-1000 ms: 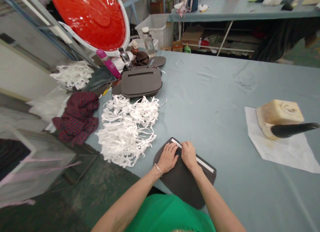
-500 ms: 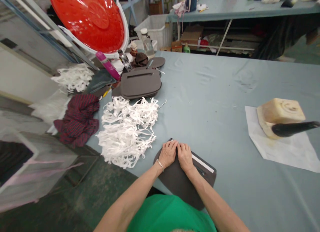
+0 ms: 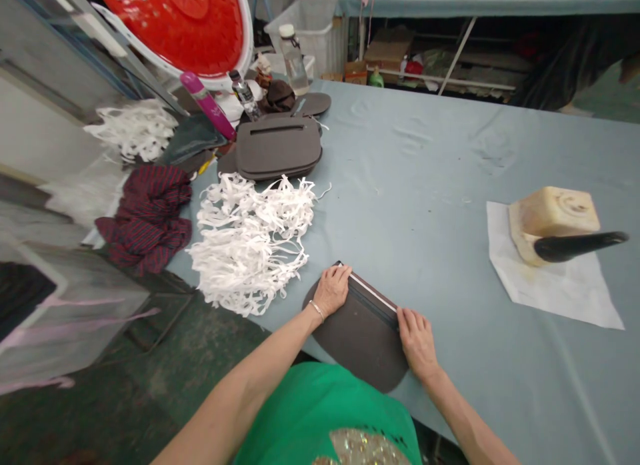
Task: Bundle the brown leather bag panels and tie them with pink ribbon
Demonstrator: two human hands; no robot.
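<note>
Dark grey half-round padded fabric panel (image 3: 363, 331) lies flat at the near edge of the grey-blue cloth-covered table (image 3: 425, 185), right in front of the person, curved side toward them. A thin white tape strip (image 3: 373, 293) runs along the panel's straight far edge, with a dark slot line just beside it.

Left hand (image 3: 331, 288) sits on the panel's far-left corner, at the strip's left end. Its fingers are laid flat and loosely together, pressing down, gripping nothing. There is a thin bracelet on the wrist.

Right hand (image 3: 417, 338) is at the panel's right corner, by the strip's right end, knuckles up. Its fingertips are bent onto the panel edge. Cannot tell whether they pinch the edge or only press on it. The hands are well apart, one at each end of the straight edge.

Just left of the panel and a bit farther away is a big heap of white cut strips (image 3: 250, 241). Beyond the heap is a stack of grey padded panels (image 3: 279, 148). A crumpled dark red striped cloth (image 3: 147, 215) lies left of the heap, at the table's left edge.

A second, smaller white strip heap (image 3: 130, 128) is at far left. A magenta tube (image 3: 207, 108), a clear plastic bottle (image 3: 293, 51) and a red round ribbed plastic disc (image 3: 190, 21) are at the far left end.

On the right, well apart from the hands, a cream-coloured block (image 3: 553, 218) rests on a white paper sheet (image 3: 555, 285). A black handle (image 3: 575, 246) lies against the block.
</note>
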